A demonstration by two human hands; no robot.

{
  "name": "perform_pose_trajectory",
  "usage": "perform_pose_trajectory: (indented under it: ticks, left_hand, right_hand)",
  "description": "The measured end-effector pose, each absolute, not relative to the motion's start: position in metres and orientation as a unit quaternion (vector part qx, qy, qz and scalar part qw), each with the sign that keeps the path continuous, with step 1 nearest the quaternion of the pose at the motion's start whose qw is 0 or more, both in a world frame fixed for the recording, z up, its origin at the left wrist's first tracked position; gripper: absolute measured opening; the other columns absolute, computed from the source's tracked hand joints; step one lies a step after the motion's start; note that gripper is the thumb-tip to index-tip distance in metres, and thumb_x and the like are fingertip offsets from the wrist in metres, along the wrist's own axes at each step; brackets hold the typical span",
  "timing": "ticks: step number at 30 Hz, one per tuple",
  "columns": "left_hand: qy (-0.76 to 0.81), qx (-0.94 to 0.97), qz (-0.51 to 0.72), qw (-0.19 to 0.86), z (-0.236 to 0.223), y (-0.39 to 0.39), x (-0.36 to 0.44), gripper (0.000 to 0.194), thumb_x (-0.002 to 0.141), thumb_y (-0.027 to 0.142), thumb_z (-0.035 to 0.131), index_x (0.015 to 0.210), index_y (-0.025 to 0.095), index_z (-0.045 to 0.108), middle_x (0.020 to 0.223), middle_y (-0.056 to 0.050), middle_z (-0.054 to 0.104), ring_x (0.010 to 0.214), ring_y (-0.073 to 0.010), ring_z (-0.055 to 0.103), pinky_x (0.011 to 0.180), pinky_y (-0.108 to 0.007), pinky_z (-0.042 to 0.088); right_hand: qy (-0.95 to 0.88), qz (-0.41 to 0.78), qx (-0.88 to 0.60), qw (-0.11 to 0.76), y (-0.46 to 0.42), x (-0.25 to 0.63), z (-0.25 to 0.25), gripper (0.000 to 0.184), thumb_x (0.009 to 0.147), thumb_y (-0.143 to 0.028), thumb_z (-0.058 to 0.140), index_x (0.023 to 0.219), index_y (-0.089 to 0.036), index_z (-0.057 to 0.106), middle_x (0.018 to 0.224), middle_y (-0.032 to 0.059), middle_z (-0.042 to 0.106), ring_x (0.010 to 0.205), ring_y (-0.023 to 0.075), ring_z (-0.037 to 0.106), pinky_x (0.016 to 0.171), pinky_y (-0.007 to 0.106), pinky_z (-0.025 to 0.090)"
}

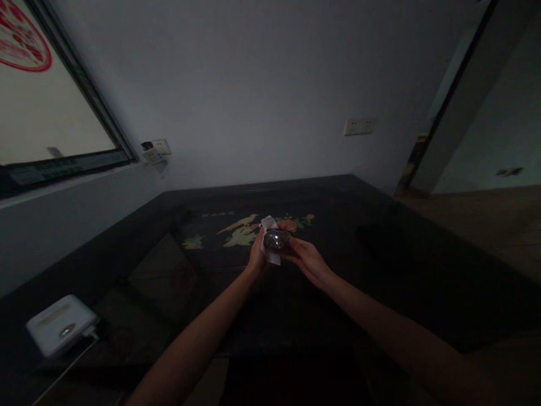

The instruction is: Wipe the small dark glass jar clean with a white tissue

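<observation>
Held up over the dark table, a dark, shiny, rounded object (278, 241) sits between my two hands. It looks glassy and catches small highlights; its exact kind is hard to make out in the dim light. My left hand (257, 252) is closed on a white tissue (274, 259), which is pressed against the object's left side and sticks out above and below it. On the other side, my right hand (305, 255) grips the object's right edge, thumb on the near face and fingers beneath.
The dark glossy table (329, 203) bears a printed bird-and-flower picture (240, 231). At the left front lies a white box-shaped device (63, 324) with a cable. Wall sockets (359, 126) are behind, a window (54, 96) at left, and a doorway at right.
</observation>
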State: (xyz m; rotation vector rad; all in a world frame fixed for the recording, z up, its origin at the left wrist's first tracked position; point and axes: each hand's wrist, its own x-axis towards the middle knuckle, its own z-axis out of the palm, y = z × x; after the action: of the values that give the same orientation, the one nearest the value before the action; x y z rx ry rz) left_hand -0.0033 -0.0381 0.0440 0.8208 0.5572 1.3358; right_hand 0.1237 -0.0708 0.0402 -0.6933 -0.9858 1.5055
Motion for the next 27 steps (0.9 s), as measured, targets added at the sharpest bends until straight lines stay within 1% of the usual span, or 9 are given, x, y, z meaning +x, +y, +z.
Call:
perform_pose_trajectory:
  ticks: [4, 8, 11, 15, 18, 21, 24, 27]
  left_hand:
    - [0.272, 0.364, 0.600, 0.659, 0.043, -0.039, -0.004, 0.041, 0.086, 0.049, 0.049, 0.093, 0.014, 0.068, 0.090, -0.008, 0.072, 0.090, -0.0223, 0.066, 0.083, -0.030, 0.049]
    - [0.289, 0.366, 0.615, 0.636, 0.037, -0.036, -0.006, 0.038, 0.084, 0.048, 0.053, 0.096, 0.015, 0.068, 0.093, -0.007, 0.072, 0.092, -0.0218, 0.066, 0.085, -0.029, 0.048]
    - [0.304, 0.378, 0.618, 0.619, 0.033, -0.035, -0.005, 0.038, 0.083, 0.047, 0.055, 0.096, 0.014, 0.068, 0.093, -0.008, 0.072, 0.090, -0.0228, 0.066, 0.083, -0.030, 0.049]
    - [0.313, 0.390, 0.621, 0.603, 0.031, -0.035, -0.005, 0.041, 0.082, 0.049, 0.055, 0.097, 0.014, 0.069, 0.095, -0.009, 0.072, 0.091, -0.0245, 0.066, 0.083, -0.032, 0.049]
    - [0.320, 0.399, 0.628, 0.586, 0.031, -0.034, -0.005, 0.042, 0.081, 0.050, 0.055, 0.100, 0.014, 0.068, 0.099, -0.009, 0.071, 0.095, -0.0238, 0.065, 0.089, -0.032, 0.047]
    - [0.331, 0.410, 0.634, 0.567, 0.029, -0.031, -0.006, 0.046, 0.080, 0.052, 0.054, 0.101, 0.013, 0.066, 0.099, -0.010, 0.071, 0.096, -0.0238, 0.065, 0.090, -0.034, 0.046]
    - [0.346, 0.422, 0.640, 0.540, 0.027, -0.030, -0.008, 0.048, 0.081, 0.053, 0.052, 0.105, 0.013, 0.064, 0.101, -0.009, 0.070, 0.096, -0.0225, 0.064, 0.089, -0.033, 0.046]
    - [0.367, 0.440, 0.638, 0.514, 0.029, -0.034, -0.009, 0.043, 0.082, 0.051, 0.052, 0.100, 0.013, 0.064, 0.095, -0.007, 0.070, 0.089, -0.0206, 0.065, 0.083, -0.031, 0.048]
  right_hand:
    - [-0.434, 0.645, -0.284, 0.560, -0.071, 0.125, 0.040, 0.041, 0.069, -0.050, 0.073, 0.092, -0.016, 0.071, 0.095, 0.0084, 0.072, 0.094, 0.0238, 0.067, 0.091, 0.044, 0.050]
    - [-0.445, 0.643, -0.301, 0.546, -0.071, 0.126, 0.040, 0.040, 0.070, -0.050, 0.072, 0.093, -0.018, 0.070, 0.098, 0.0072, 0.072, 0.094, 0.0227, 0.066, 0.089, 0.042, 0.051]
    - [-0.451, 0.632, -0.321, 0.542, -0.071, 0.127, 0.040, 0.036, 0.071, -0.045, 0.072, 0.097, -0.020, 0.069, 0.103, 0.0060, 0.070, 0.095, 0.0213, 0.066, 0.087, 0.039, 0.052]
    - [-0.451, 0.619, -0.332, 0.550, -0.070, 0.127, 0.039, 0.033, 0.071, -0.040, 0.074, 0.096, -0.020, 0.069, 0.105, 0.0058, 0.069, 0.093, 0.0194, 0.066, 0.088, 0.035, 0.051]
    - [-0.428, 0.617, -0.345, 0.563, -0.068, 0.127, 0.036, 0.040, 0.067, -0.039, 0.077, 0.101, -0.021, 0.065, 0.100, 0.0047, 0.070, 0.084, 0.0178, 0.068, 0.083, 0.033, 0.052]
    - [-0.400, 0.624, -0.361, 0.566, -0.066, 0.128, 0.034, 0.044, 0.065, -0.039, 0.079, 0.102, -0.022, 0.062, 0.091, 0.0027, 0.071, 0.076, 0.0163, 0.068, 0.077, 0.032, 0.053]
    - [-0.408, 0.637, -0.354, 0.550, -0.067, 0.127, 0.034, 0.038, 0.068, -0.039, 0.077, 0.098, -0.022, 0.063, 0.089, 0.0028, 0.070, 0.078, 0.0153, 0.067, 0.077, 0.029, 0.052]
    - [-0.428, 0.648, -0.327, 0.538, -0.070, 0.123, 0.034, 0.035, 0.070, -0.041, 0.075, 0.098, -0.023, 0.065, 0.095, 0.0026, 0.070, 0.085, 0.0154, 0.066, 0.080, 0.029, 0.051]
